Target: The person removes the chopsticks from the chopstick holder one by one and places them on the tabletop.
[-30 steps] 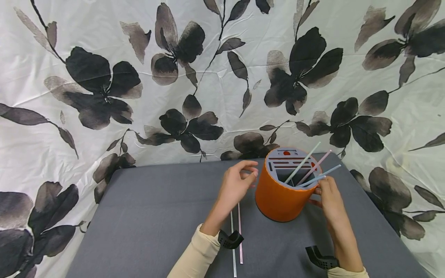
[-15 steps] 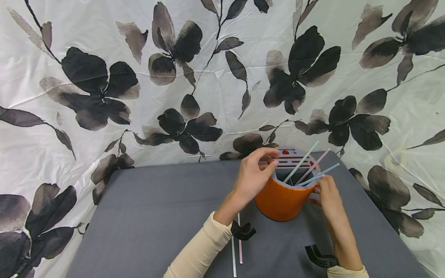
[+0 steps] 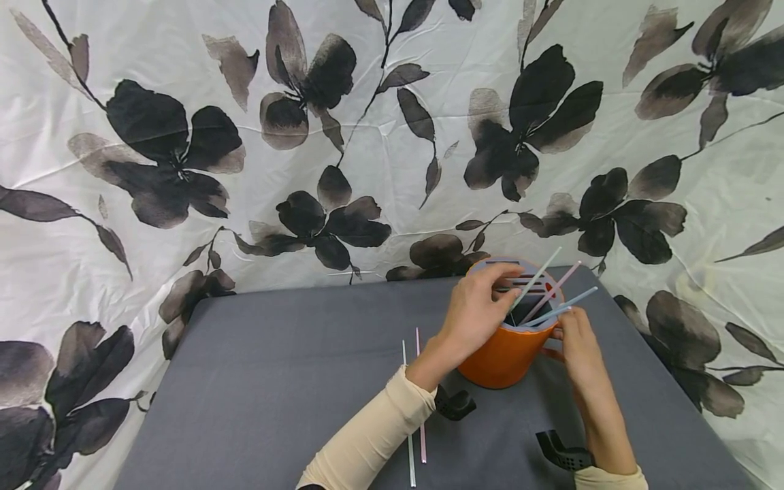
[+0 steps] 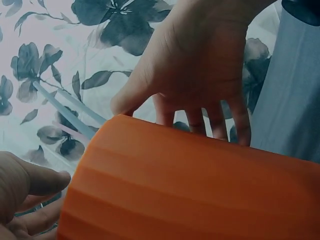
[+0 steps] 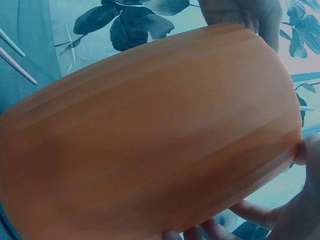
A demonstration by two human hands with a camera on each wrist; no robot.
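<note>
An orange round desk organizer (image 3: 499,364) with a slotted grey top stands toward the right of the table in the head view. A light green straw (image 3: 545,264), a pink straw (image 3: 566,274) and a blue straw (image 3: 578,297) lean out of its open compartment. My left hand (image 3: 480,306) hovers over the left of the top, thumb and forefinger apart beside the green straw. In the left wrist view, its thumb and fingers (image 4: 30,192) hold nothing visible. My right hand (image 3: 578,344) grips the organizer's right side, thumb at the rim; its fingers (image 5: 215,230) lie along the wall.
Two more straws, a whitish straw (image 3: 412,463) and a pink straw (image 3: 423,446), lie on the grey table (image 3: 275,381) left of the organizer, partly under my left forearm. A floral cloth (image 3: 380,136) hangs behind the table.
My left hand has moved right, from beside the organizer to over its top near the green straw. My right hand and the organizer have stayed in place.
</note>
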